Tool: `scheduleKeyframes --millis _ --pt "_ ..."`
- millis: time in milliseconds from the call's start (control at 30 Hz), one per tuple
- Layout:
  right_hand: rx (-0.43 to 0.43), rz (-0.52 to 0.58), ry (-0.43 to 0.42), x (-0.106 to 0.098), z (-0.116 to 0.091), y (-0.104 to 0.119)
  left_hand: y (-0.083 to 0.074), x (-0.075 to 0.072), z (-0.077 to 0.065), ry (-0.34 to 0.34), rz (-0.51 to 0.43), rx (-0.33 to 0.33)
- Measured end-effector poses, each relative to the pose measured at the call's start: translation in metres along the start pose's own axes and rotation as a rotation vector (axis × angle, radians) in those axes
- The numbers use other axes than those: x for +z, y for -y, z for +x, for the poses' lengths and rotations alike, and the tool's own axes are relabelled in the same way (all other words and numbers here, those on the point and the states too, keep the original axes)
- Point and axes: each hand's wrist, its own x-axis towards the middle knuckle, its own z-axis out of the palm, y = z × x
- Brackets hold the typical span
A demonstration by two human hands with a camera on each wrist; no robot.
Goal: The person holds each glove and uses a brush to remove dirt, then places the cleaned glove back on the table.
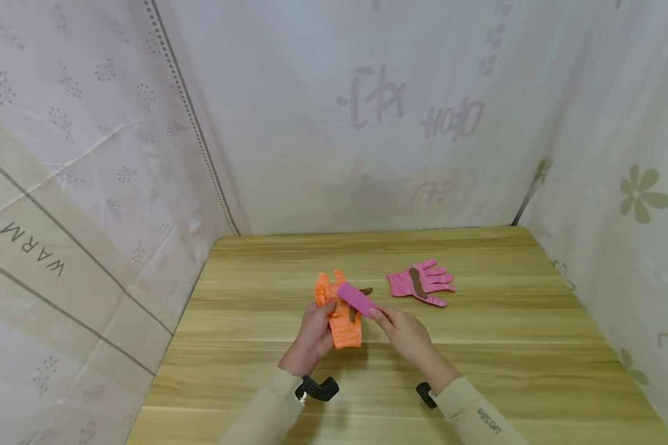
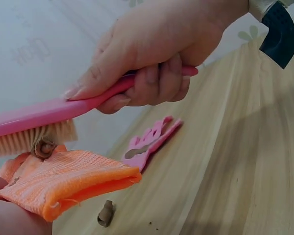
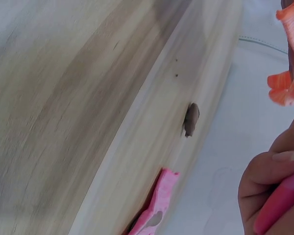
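Note:
My left hand (image 1: 315, 327) holds an orange knit glove (image 1: 346, 334), its thumb lying over the glove and its cuff toward me. The right hand (image 1: 405, 332) grips the handle of a pink brush (image 1: 357, 300). In the left wrist view, the pale bristles (image 2: 12, 143) face down on the glove, and a curled brown clay-like lump (image 2: 43, 147) sits against them. The right wrist view catches only part of the right hand (image 3: 269, 181), with fingers wrapped around the pink handle (image 3: 282, 203).
A pink glove (image 1: 402, 285) with a brown smear (image 1: 417, 283) lies at the right on the wooden table (image 1: 479, 358). Another brown lump (image 2: 106, 214) and tiny crumbs (image 2: 150, 223) are on the tabletop. Patterned cloth (image 1: 289, 123) hangs behind and along both sides.

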Motion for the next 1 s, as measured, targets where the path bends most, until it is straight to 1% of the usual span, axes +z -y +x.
scheduleKeyframes --millis 300,533,700,867,933,1000 --pt "0.013 0.014 -0.01 -0.002 0.003 -0.008 -0.006 0.0 0.003 -0.038 -0.042 -0.007" --pt "0.022 0.031 0.001 -0.003 0.004 -0.012 -0.009 -0.004 0.004 -0.014 -0.077 -0.008" --pt "0.039 0.035 -0.004 -0.004 0.005 -0.016 -0.01 -0.006 0.005 -0.028 -0.093 0.005" --pt "0.072 0.099 -0.046 -0.007 0.006 -0.01 -0.008 -0.005 0.007 -0.034 -0.019 0.022" --pt "0.066 0.128 -0.055 -0.006 0.007 -0.003 -0.005 -0.003 0.009 -0.025 0.019 0.029" --pt "0.041 0.14 -0.053 -0.005 0.009 0.003 -0.003 0.001 0.011 -0.025 0.03 0.029"
